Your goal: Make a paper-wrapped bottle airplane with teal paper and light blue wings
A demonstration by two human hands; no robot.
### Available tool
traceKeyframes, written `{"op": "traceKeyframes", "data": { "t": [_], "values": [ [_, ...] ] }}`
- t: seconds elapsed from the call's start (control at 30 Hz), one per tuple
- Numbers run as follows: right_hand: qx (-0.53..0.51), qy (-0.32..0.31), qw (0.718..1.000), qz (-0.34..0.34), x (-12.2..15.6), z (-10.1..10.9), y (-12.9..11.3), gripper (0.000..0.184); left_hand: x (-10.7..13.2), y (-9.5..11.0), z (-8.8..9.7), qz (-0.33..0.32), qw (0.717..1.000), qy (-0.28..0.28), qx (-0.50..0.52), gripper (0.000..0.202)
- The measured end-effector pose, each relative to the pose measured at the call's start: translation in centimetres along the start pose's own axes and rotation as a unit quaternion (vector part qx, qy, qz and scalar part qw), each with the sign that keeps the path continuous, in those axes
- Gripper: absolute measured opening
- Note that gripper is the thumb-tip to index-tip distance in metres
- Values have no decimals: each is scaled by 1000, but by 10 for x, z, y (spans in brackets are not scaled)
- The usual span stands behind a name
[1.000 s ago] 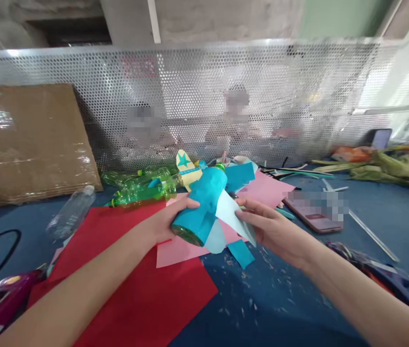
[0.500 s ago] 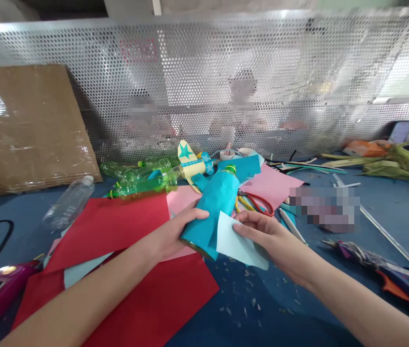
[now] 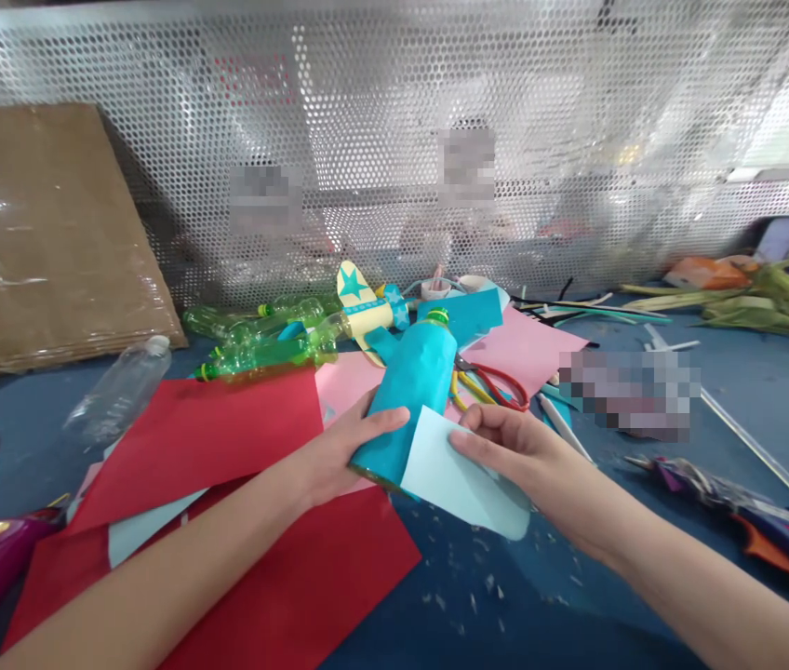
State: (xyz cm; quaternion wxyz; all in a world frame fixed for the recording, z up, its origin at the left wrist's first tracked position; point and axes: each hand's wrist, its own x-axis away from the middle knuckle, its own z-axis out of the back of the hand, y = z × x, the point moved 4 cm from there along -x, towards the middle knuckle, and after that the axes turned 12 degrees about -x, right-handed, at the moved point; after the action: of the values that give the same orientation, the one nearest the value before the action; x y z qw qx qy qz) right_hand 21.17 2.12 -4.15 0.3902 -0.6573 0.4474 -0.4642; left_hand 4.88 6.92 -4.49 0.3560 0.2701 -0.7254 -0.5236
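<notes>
My left hand [image 3: 349,442] is wrapped round the lower part of a plastic bottle [image 3: 412,372] covered in bright blue paper, its green cap pointing away from me. Between the thumb and fingers of my right hand [image 3: 506,442] is a pale blue piece of paper [image 3: 461,484]. The paper's left edge overlaps the bottle's lower right side; whether it touches there I cannot tell. Scissors [image 3: 496,386] with red and yellow handles lie just beyond my right hand. Behind the bottle stands a cream paper-covered bottle plane [image 3: 367,316] with blue stars.
Red paper sheets [image 3: 227,428] lie at the left, with green bottles [image 3: 261,354] and a clear bottle [image 3: 119,386] behind. A purple glue gun [image 3: 0,558] is at far left, a dark blue one [image 3: 736,521] at right. Cardboard [image 3: 52,233] leans against a perforated metal screen [image 3: 381,121].
The pale blue paper has shifted slightly left and down, over more of the bottle's lower side. The wrapped bottle has turned a little in my left hand. My view has shifted slightly.
</notes>
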Motion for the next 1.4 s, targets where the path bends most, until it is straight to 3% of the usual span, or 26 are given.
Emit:
{"op": "traceKeyframes", "data": {
  "t": [0.13,0.47,1.1,1.27,1.4],
  "values": [
    [21,-2,1000,4,-1,1,-1,54,1,-2,3,8,1000,7,-26,99],
    [54,-7,998,6,-2,2,-1,55,5,10,0,-4,997,28,-69,101],
    [37,-27,999,23,-5,3,-1,48,4,6,7,1,997,18,-75,97],
    [-32,-22,999,3,-2,-3,1,48,4,3,7,12,998,13,-59,93],
    [-103,-77,992,7,1,-9,2,45,5,2,4,17,999,-23,-24,91]
  ]
}}
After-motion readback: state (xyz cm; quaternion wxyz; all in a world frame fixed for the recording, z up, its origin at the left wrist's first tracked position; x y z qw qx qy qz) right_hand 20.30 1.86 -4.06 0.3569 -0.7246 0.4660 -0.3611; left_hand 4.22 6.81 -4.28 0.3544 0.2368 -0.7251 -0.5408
